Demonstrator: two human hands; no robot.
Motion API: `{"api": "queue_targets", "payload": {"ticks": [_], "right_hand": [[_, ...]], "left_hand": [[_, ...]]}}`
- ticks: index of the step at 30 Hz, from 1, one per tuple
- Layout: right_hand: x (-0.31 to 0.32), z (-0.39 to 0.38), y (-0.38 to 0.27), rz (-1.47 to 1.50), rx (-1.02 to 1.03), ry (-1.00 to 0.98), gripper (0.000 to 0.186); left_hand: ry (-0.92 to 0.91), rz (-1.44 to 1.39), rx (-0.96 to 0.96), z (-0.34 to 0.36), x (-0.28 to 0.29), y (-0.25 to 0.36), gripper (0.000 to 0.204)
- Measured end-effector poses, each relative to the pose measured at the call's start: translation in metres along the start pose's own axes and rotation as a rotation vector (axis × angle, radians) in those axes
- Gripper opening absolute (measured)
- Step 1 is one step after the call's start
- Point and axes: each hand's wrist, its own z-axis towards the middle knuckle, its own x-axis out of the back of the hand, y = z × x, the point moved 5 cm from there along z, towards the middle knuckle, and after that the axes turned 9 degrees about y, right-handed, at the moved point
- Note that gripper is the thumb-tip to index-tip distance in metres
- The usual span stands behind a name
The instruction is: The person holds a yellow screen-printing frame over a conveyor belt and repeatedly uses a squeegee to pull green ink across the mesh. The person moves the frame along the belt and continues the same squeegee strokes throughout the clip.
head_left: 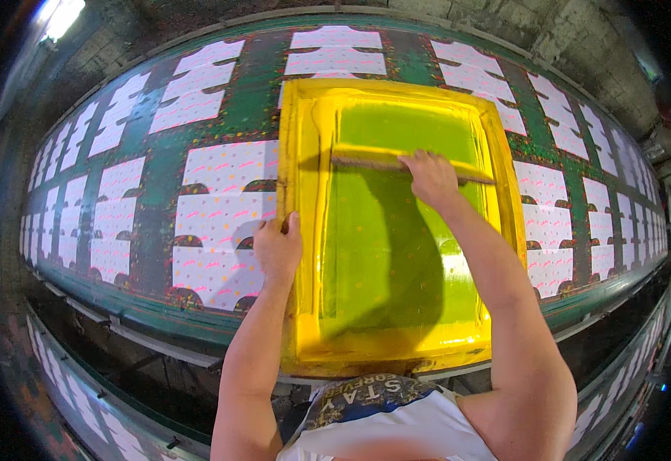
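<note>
A screen-printing frame [511, 192], coated in yellow ink, lies flat over the printed fabric in front of me. Its mesh [374, 261] looks yellow-green, with thicker yellow ink along the inner borders. My right hand [431, 180] is closed on the top edge of a long squeegee [366, 163], which spans the mesh crosswise in the far half of the frame. The squeegee's lower edge on the mesh is partly hidden. On the frame's left rail my left hand [278, 247] is wrapped with the thumb up, holding it.
A long green table [255, 107] curves away to both sides. White fabric pieces [224, 192] with small pink and orange prints lie on it in rows. Behind it stands a concrete block wall [581, 31]. Another table with white pieces [82, 399] shows at the lower left.
</note>
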Motion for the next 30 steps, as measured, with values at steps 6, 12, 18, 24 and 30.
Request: {"api": "queue_targets", "payload": {"ticks": [6,12,18,24,30], "right_hand": [[-0.025,0.101,0.063,0.002,-0.006,0.007,0.046],[-0.026,0.147,0.101,0.029,-0.040,0.065,0.049],[-0.024,0.156,0.108,0.011,0.032,-0.040,0.034],[-0.009,0.134,0.096,0.119,0.047,-0.184,0.029],[0.022,0.042,0.044,0.134,0.068,-0.295,0.026]], "left_hand": [[0.002,0.074,0.028,-0.001,0.004,0.008,0.047],[0.006,0.046,0.053,-0.001,0.003,0.007,0.039],[-0.006,0.029,0.042,0.000,0.002,0.008,0.038],[0.002,0.041,0.030,0.001,0.002,0.009,0.038],[-0.017,0.065,0.017,0.002,-0.001,0.004,0.047]]}}
